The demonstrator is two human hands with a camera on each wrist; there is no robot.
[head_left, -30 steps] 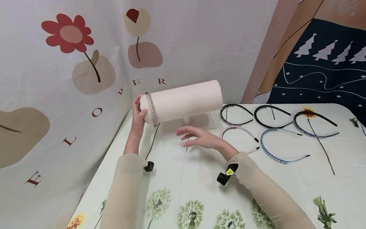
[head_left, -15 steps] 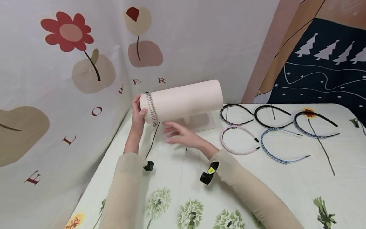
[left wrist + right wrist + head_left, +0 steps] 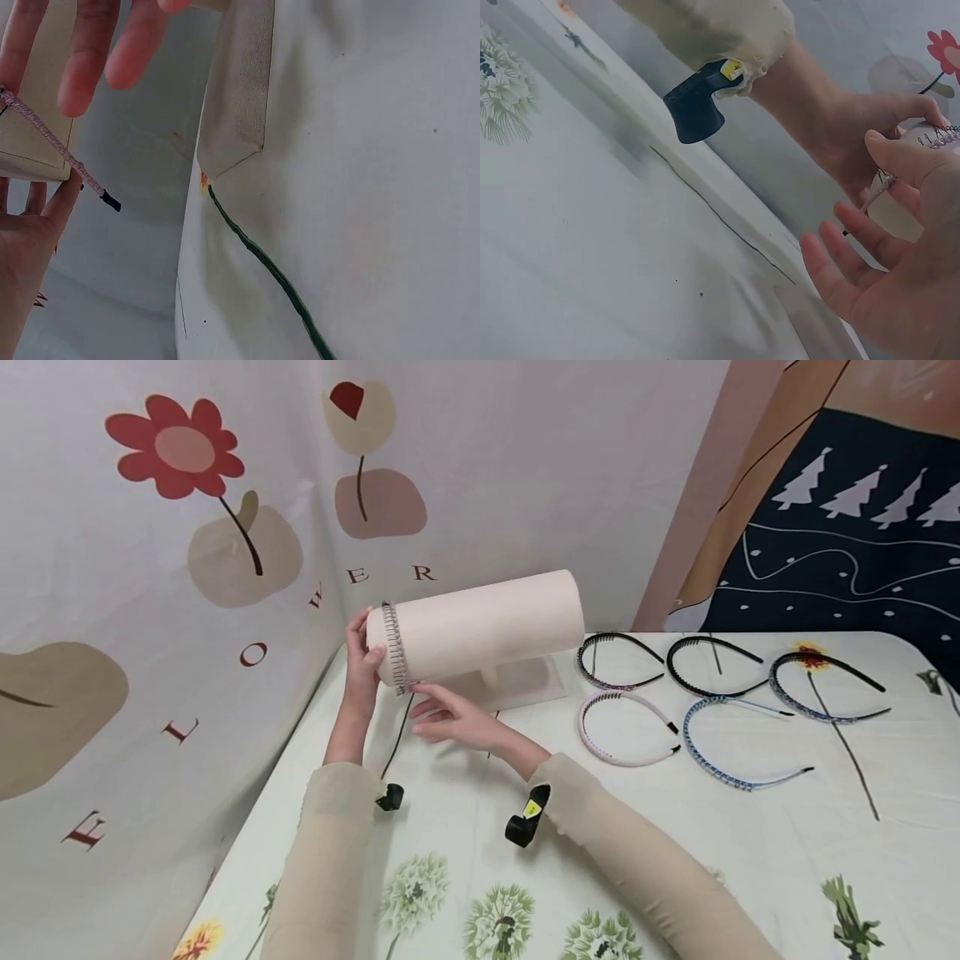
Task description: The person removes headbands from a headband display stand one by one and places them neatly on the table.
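A pale pink padded roll point(image 3: 487, 622) lies sideways on a stand with a flat base point(image 3: 525, 683). My left hand point(image 3: 362, 656) grips its left end, thumb in front. Round the roll beside that hand sits a toothed headband point(image 3: 395, 647), wrapped in pinkish strands. In the left wrist view one black-tipped end of the headband point(image 3: 56, 142) sticks out past the roll. My right hand point(image 3: 457, 718) is just below the roll, fingers loosely extended, index fingertip close to the headband's lower end. Whether it touches cannot be told. In the right wrist view the right hand point(image 3: 900, 292) partly hides the roll.
Several headbands lie on the white flowered table point(image 3: 465, 818) to the right, including a pink one point(image 3: 588, 735), a light blue one point(image 3: 701, 752) and a black one point(image 3: 670, 664). A printed curtain point(image 3: 480, 468) hangs close behind the roll.
My right hand has moved left, from below the roll's middle to the headband's lower end. The left hand keeps its grip on the roll's end.
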